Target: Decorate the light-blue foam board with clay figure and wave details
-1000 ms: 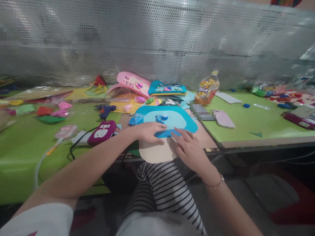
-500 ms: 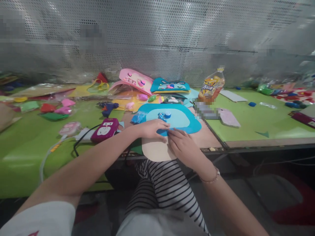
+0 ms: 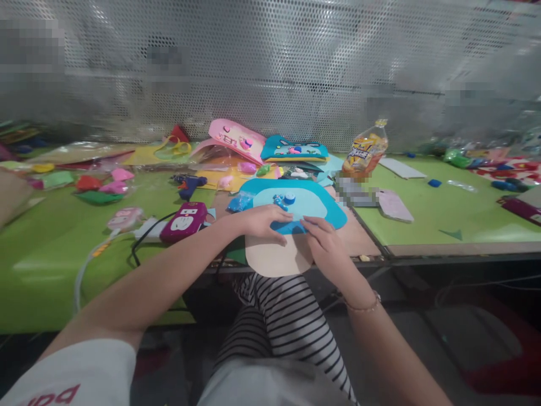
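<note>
In the head view, the left hand (image 3: pixel 262 220) was laid thumb-apart, unclenched, at the central blue panel's (image 3: pixel 311 197) seven o'clock; the right hand's (image 3: pixel 323 239) fingers were curled at five, any pinch indiscernible. The panel's long axis was set nine-to-three, cream sheet (image 3: pixel 270 260) toward six.

we see a glossy green table (image 3: pixel 34 287) with a brown board (image 3: pixel 359 239) at its near middle, and on that board lies a blue and cream sheet (image 3: pixel 336 208), its cream end jutting past the near edge. on the left we find a purple box (image 3: pixel 192 219), a pink charger (image 3: pixel 125 219) and, farther back, bright packets (image 3: pixel 88 183). on the right we have a bottle-shaped snack pack (image 3: pixel 364 155), a pale pink phone-shaped slab (image 3: pixel 396 206), a far white card (image 3: pixel 402 167), a small blue lump (image 3: pixel 434 183) and a near green scrap (image 3: pixel 452 233).
</note>
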{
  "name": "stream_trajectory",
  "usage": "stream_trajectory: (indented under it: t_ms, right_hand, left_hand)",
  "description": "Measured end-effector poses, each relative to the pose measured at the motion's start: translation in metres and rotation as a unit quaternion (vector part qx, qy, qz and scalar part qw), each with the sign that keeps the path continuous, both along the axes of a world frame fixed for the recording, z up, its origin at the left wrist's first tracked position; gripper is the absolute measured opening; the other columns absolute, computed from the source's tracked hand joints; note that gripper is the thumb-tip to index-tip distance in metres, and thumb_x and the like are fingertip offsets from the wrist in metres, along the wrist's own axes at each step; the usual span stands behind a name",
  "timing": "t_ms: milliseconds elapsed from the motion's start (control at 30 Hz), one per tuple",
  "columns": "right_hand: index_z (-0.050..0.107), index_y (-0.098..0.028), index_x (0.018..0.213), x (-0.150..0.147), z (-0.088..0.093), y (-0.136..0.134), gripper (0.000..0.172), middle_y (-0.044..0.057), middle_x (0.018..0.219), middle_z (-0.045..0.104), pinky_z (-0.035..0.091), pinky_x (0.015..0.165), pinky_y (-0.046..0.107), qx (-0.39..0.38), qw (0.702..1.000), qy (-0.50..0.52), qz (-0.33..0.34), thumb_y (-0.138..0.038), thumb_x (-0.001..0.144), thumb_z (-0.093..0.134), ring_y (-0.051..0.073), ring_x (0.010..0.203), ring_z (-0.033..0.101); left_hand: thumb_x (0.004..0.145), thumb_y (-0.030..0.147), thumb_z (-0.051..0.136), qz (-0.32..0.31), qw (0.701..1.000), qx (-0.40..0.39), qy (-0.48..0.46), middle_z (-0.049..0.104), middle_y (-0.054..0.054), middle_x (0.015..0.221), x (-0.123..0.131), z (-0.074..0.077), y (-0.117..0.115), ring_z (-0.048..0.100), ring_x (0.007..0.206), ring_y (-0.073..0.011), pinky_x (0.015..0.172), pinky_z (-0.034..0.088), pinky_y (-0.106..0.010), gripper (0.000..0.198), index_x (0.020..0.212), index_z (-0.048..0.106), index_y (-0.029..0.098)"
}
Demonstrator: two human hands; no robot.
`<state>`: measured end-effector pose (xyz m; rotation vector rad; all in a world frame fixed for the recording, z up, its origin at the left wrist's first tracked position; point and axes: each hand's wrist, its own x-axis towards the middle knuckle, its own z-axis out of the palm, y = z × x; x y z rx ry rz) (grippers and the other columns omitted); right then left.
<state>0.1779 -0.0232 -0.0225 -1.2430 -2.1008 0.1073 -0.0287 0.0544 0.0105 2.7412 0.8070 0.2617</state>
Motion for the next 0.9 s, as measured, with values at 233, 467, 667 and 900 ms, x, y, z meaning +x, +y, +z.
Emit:
stream_trajectory:
  t_ms: [233, 467, 667, 900]
  right_hand:
    - [0.063, -0.014, 0.115, 0.000, 0.002, -0.007, 0.039, 0.016, 0.118, 0.058, 0.040, 0.095, 0.046, 0.036, 0.994, -0.103, 0.033, -0.015, 0.086, 0.037, 0.026, 0.112, 0.051]
    - [0.062, -0.013, 0.117, -0.006, 0.001, -0.009, 0.038, 0.017, 0.119, 0.056, 0.038, 0.096, 0.043, 0.042, 0.989, -0.145, 0.001, -0.018, 0.087, 0.040, 0.027, 0.113, 0.050]
    - [0.059, -0.011, 0.120, -0.008, -0.001, -0.007, 0.039, 0.018, 0.120, 0.057, 0.038, 0.094, 0.043, 0.045, 0.983, -0.176, -0.015, -0.020, 0.090, 0.036, 0.027, 0.116, 0.047]
    - [0.057, -0.011, 0.121, -0.009, 0.004, -0.008, 0.039, 0.014, 0.129, 0.055, 0.035, 0.096, 0.045, 0.053, 0.973, -0.225, 0.005, -0.020, 0.093, 0.030, 0.028, 0.125, 0.038]
  left_hand:
    - [0.073, 0.054, 0.065, -0.004, 1.000, -0.008, 0.028, 0.051, -0.007, 0.135, -0.004, 0.002, -0.001, 0.044, 0.127, -0.0232, 0.103, 0.033, -0.031, 0.062, 0.126, 0.056, 0.024]
    - [0.076, 0.055, 0.061, -0.011, 0.999, 0.021, 0.046, 0.049, -0.008, 0.138, -0.004, -0.002, -0.003, 0.046, 0.126, -0.0235, 0.101, 0.036, -0.031, 0.052, 0.119, 0.062, 0.026]
    - [0.074, 0.055, 0.063, -0.009, 0.997, 0.053, 0.051, 0.051, -0.010, 0.135, -0.001, -0.002, -0.006, 0.049, 0.124, -0.0251, 0.099, 0.038, -0.031, 0.048, 0.111, 0.067, 0.024]
    - [0.076, 0.047, 0.065, -0.036, 0.995, 0.096, 0.014, 0.060, -0.011, 0.124, 0.002, 0.000, -0.009, 0.056, 0.114, -0.0239, 0.094, 0.042, -0.031, 0.037, 0.101, 0.071, 0.020]
